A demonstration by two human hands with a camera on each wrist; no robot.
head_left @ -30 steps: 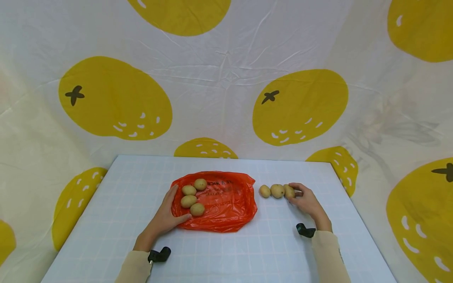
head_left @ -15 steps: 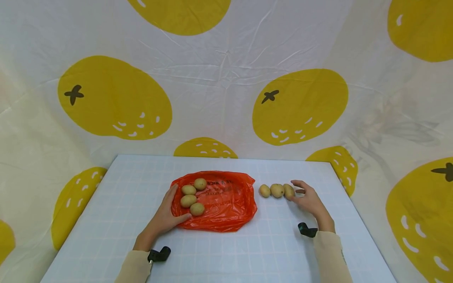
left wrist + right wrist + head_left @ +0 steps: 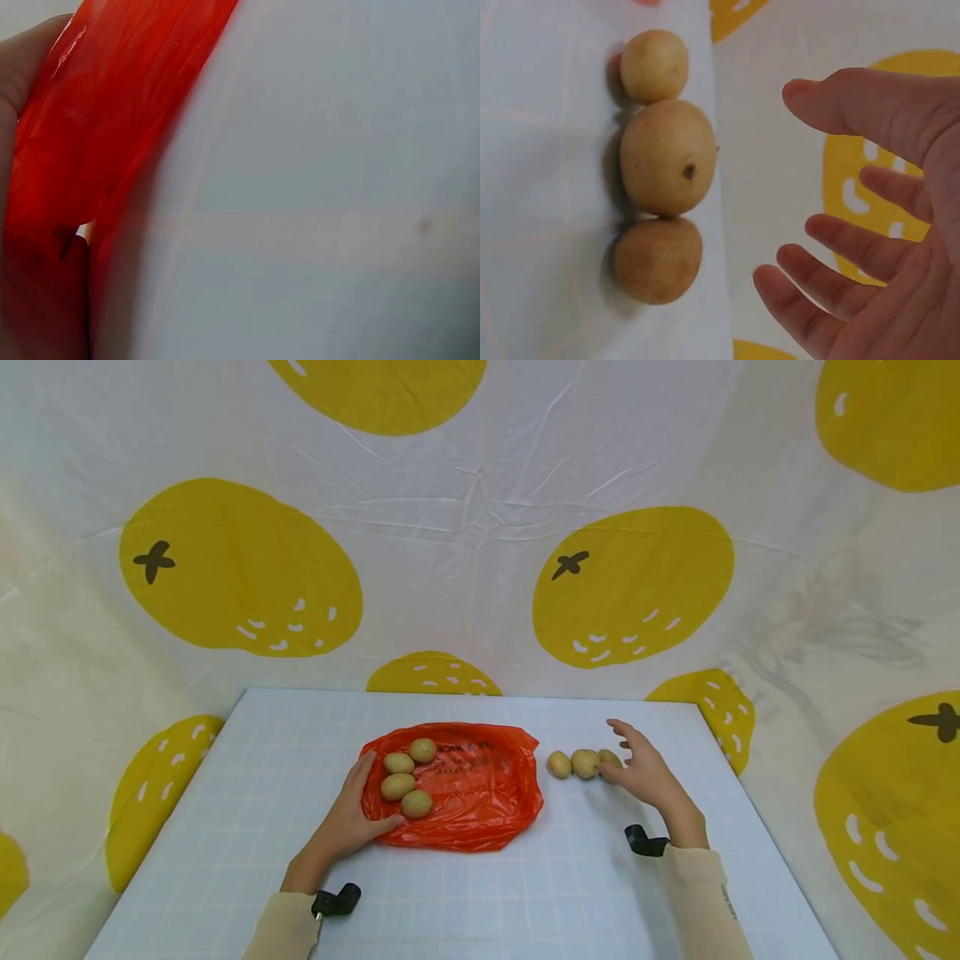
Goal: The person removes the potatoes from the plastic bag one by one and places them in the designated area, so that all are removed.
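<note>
Crinkled red plastic bag (image 3: 487, 793) lies spread, mouth up, near the middle of the white tabletop (image 3: 480, 902) with its faint grid; four oval, pale-tan potatoes (image 3: 416, 804) sit inside it, bunched along the left side, with bare printed plastic to their right.

Left hand (image 3: 347, 814) at the bag's left edge, thumb and fingers spread wide, thumb along the near rim; it touches and braces the film; from the left wrist, how firmly cannot be told.

Right hand (image 3: 651, 772) spread, fingers gently bent, thumb well away from them, holding nothing; from the right wrist it stands apart from a row of three loose potatoes (image 3: 667, 159), which lie just right of the bag, neighbours touching; the middle one carries a dark spot.

Risks, as judged: the rounded loose potatoes could roll, since a nudge on one would pass to its neighbours; a low sweep of the right hand could start it; the thin film could fold inward or slide if the left hand lets go or pulls; a tilted rim could tumble the bunched four.
</note>
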